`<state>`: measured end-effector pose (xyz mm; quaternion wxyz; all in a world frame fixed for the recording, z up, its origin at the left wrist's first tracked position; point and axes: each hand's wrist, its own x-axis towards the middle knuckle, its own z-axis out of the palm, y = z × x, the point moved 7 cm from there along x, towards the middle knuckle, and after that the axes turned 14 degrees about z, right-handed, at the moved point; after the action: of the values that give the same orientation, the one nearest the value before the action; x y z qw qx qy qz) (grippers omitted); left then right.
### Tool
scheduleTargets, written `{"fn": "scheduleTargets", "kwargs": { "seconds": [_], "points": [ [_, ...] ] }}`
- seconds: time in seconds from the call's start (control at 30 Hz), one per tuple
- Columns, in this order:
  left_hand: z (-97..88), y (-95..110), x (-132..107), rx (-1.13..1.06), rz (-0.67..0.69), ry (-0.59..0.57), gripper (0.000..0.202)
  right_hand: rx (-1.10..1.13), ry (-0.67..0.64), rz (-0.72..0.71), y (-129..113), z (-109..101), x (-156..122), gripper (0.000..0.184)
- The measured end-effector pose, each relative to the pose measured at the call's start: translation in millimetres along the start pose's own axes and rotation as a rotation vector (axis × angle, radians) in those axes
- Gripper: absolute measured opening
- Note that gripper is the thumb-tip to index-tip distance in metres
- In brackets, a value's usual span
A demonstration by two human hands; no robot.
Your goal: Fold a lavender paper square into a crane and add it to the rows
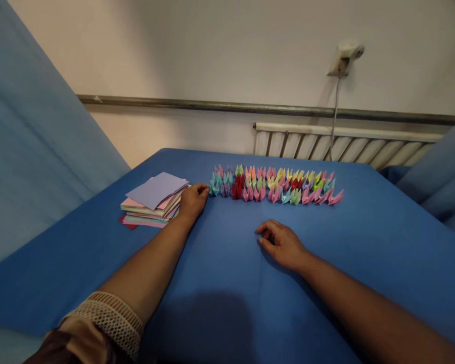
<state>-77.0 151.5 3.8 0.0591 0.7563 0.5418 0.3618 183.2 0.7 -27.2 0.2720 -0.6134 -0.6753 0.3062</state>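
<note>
Folded paper cranes point(260, 194) in rows at the far middle of a blue table point(223, 242), a person's left hand point(193, 200) at their left end, fingers narrowed, cannot tell if gripping, right hand point(283, 245) nearer, loosely curled with a narrow gap, paper stack point(157, 191) at left

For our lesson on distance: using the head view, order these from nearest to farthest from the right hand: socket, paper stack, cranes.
1. Cranes: just beyond the right hand.
2. Paper stack: well to its left.
3. Socket: high on the wall, behind everything.
</note>
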Motion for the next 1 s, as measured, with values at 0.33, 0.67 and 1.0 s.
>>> {"fn": "scheduleTargets", "kwargs": {
  "seconds": [0.33, 0.67, 1.0],
  "points": [
    [5.0, -5, -1, -0.008, -0.030, 0.003, 0.026, -0.012, 0.003, -0.029, -1, 0, 0, 0.016],
    [6.9, -8, 0, -0.042, -0.034, 0.006, 0.021, 0.003, 0.003, -0.027, 0, 1, 0, 0.015],
    [7.8, -9, 1, -0.115, 0.001, 0.015, 0.021, -0.009, 0.008, -0.034, 1, 1, 0, 0.016]
  ]
}}
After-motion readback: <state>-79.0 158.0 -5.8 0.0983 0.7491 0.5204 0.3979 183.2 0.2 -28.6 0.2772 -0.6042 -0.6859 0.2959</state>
